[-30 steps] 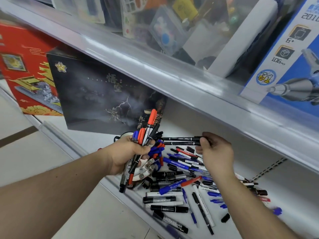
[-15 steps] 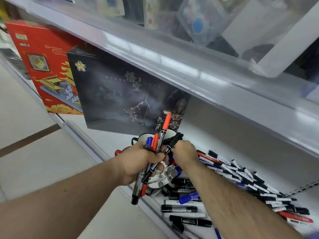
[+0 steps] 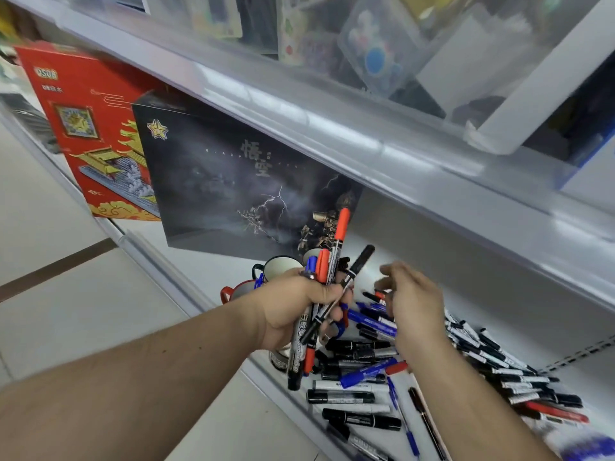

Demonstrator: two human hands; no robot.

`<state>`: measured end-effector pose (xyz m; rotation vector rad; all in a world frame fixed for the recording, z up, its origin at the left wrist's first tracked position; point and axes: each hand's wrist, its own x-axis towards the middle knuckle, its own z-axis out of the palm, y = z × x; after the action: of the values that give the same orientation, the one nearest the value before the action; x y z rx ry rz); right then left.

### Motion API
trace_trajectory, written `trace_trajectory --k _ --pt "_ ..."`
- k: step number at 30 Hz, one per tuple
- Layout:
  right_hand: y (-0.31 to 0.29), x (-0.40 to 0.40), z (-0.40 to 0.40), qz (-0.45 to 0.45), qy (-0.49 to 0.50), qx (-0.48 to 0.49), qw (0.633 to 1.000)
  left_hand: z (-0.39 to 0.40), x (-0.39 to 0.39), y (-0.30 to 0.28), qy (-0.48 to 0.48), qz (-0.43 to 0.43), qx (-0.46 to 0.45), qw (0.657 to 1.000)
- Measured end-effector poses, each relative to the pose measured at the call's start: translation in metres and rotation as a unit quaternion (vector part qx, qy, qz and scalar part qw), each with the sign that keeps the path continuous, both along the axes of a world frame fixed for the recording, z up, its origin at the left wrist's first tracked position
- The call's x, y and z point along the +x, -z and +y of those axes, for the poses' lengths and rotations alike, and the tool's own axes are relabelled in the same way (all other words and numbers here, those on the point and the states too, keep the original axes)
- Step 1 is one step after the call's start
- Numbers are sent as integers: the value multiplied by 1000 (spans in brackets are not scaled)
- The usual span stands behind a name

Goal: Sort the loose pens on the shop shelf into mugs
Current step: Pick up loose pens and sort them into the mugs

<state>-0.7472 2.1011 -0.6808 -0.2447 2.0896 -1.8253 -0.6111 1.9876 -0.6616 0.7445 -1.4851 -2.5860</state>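
Left hand (image 3: pixel 293 311) in a tight grip round a bundle of pens (image 3: pixel 327 287) above the shelf (image 3: pixel 206 264), right hand (image 3: pixel 412 307) at its 3 o'clock, fingers loose and blurred, holding nothing, loose pens (image 3: pixel 359 397) heaped at 5 o'clock, mugs (image 3: pixel 278 266) at 12 o'clock

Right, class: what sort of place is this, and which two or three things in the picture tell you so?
Most likely a stationery or toy shop. Boxed building sets, a red box and a black box, stand on display on a white shelf, and a heap of loose pens lies beside mugs.
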Motion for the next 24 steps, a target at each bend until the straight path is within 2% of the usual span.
trace_trajectory --k 3,5,7,9,12,15,24 --pt "-12 35 37 2 -29 -10 1000 9 -7 -4 -33 -4 14 999" --pt "-22 50 50 76 -58 -8 995 17 -9 -3 -31 -26 -40 998" --pt "-36 58 55 151 -117 2 982 28 -9 -2 16 -43 -133 990" --pt "-45 60 52 190 -199 62 959 39 -9 -4 60 -52 -195 978" --pt "-43 57 50 240 -271 196 911 50 -10 -9 113 -60 -237 963" --pt "-49 58 58 217 -302 187 909 54 -10 -10 145 -52 -267 951" --pt "-47 53 77 155 -306 196 919 62 -13 -9 248 -31 -265 931"
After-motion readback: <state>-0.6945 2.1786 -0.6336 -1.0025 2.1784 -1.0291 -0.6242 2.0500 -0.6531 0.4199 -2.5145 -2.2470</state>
